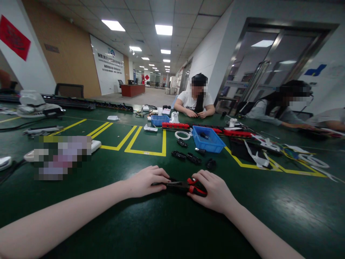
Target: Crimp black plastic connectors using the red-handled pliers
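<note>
- Pliers with red-and-black grips lay flat on the green table, right between the person's two hands and close to the near edge.
- Their long axis ran left to right across the view, with the dark nose pointing toward the left hand and the red grips toward the right hand.
- Both hands touched the pliers, neither one nearer. The left fingers were curled together and pinched on the nose end, while the right fingers were closed over the grips.
- Beyond the hands, well apart, lay black connectors and a blue bin, with yellow tape lines marking the table.
- Little writing could be read. A co-worker's white T-shirt showed "NEW Y" and the rest was hidden, and the wall sign carried lines too small to make out.
- No brand showed on the pliers.
</note>
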Demonstrator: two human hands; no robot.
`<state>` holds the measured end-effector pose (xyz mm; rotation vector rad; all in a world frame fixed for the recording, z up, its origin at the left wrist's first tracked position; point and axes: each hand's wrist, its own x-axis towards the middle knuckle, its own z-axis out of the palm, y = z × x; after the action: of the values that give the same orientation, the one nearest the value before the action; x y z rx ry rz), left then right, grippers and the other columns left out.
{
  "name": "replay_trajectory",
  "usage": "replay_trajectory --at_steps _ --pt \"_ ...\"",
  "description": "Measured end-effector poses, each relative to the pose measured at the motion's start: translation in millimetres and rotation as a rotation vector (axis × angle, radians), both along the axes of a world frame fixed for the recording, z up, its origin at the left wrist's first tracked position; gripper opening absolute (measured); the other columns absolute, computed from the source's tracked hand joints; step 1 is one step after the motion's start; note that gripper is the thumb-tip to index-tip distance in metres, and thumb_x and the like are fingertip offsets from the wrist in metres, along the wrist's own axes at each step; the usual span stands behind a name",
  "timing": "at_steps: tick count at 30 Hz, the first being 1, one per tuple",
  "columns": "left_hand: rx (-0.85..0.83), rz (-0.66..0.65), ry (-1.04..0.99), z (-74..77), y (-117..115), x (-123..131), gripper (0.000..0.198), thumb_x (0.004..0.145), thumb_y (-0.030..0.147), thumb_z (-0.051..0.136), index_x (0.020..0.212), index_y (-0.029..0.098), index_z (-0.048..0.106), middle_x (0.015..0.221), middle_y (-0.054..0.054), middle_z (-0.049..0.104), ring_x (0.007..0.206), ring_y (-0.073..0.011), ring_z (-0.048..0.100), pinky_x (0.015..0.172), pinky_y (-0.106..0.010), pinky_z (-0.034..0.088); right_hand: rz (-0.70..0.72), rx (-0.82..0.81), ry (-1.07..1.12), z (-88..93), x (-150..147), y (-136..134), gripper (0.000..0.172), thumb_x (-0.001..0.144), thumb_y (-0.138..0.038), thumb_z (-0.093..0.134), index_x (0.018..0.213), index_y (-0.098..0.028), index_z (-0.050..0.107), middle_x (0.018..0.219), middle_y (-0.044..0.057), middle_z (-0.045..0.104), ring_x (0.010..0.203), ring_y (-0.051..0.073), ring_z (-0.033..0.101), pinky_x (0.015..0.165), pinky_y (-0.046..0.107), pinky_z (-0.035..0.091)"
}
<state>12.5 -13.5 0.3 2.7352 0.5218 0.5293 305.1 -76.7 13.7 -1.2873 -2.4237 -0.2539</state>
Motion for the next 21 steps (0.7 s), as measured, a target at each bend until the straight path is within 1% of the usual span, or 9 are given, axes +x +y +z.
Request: replay_trajectory --at_steps 4,11,16,21 --pt "0.001 0.009 0.006 -1.7 0.8 0.2 0.027 0.095 0.026 0.059 0.121 0.023 0.064 0.122 -0.006 0.063 0.106 -0.0218 0.059 0.092 -0.038 0.046 0.006 0.018 -0.002 -1.9 -0.1 0.0 0.037 0.079 -0.047 0.068 0.1 -0.018 0.061 0.096 0.009 0.066 0.081 0.021 0.063 0.07 0.035 0.053" --pt "-0.012 0.006 -0.01 1.7 -1.0 -0.1 0.03 0.095 0.026 0.058 0.125 0.023 0.061 0.121 -0.007 0.063 0.105 -0.0219 0.059 0.091 -0.037 0.046 0.012 0.048 0.006 -1.3 1.3 1.6 0.039 0.079 -0.048 0.068 0.102 -0.017 0.061 0.096 0.01 0.066 0.081 0.021 0.064 0.069 0.036 0.054" --pt "-0.001 0.013 0.003 3.7 -2.3 -0.6 0.03 0.095 0.025 0.058 0.124 0.023 0.061 0.121 -0.008 0.063 0.105 -0.0224 0.06 0.089 -0.037 0.047 0.017 0.125 0.027 0.4 1.6 2.4 0.047 0.081 -0.049 0.067 0.115 -0.017 0.059 0.106 0.012 0.066 0.09 0.024 0.065 0.076 0.038 0.055" --pt "-0.004 0.024 0.023 3.1 -2.5 -0.5 0.028 0.095 0.025 0.058 0.122 0.022 0.061 0.121 -0.007 0.062 0.106 -0.0228 0.059 0.088 -0.036 0.047 0.023 0.116 0.045 -1.0 1.9 2.3 0.044 0.08 -0.047 0.068 0.112 -0.018 0.06 0.112 0.012 0.064 0.095 0.024 0.066 0.08 0.037 0.056"
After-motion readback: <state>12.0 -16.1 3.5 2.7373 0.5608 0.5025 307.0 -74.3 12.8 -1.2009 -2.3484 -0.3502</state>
